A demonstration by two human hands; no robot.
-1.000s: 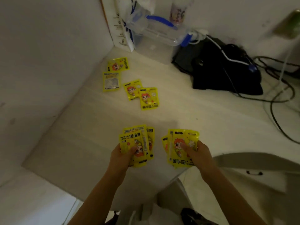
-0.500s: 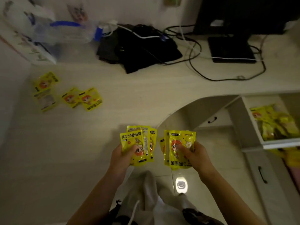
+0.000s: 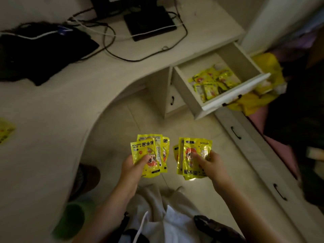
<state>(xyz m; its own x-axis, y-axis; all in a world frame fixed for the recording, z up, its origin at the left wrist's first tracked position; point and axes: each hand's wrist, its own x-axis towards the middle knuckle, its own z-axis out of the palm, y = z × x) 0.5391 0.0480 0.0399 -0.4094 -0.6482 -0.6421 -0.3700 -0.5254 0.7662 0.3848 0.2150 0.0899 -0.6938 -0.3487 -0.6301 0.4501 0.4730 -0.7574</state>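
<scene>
My left hand [image 3: 132,168] grips a fanned stack of yellow hand-warmer packets [image 3: 150,151], thumb across the front one. My right hand [image 3: 213,164] holds a second stack of the same yellow packets [image 3: 194,158], thumb pressed on the cartoon face. Both stacks hang over the tiled floor, in front of my lap. An open white drawer [image 3: 235,94] at the upper right holds several more yellow packets [image 3: 213,81]. One more yellow packet [image 3: 5,131] lies at the desk's far left edge.
A curved white desk [image 3: 52,111] wraps round the left and back, carrying a black bag [image 3: 38,51], cables [image 3: 140,57] and a black device [image 3: 150,23]. Closed drawers with black handles [image 3: 235,133] run down the right. A yellow plastic bag [image 3: 263,95] sits behind the open drawer.
My view has swung right, from the desk corner toward the open drawer. Both hands keep their packet stacks and now hang over the floor instead of the desk edge.
</scene>
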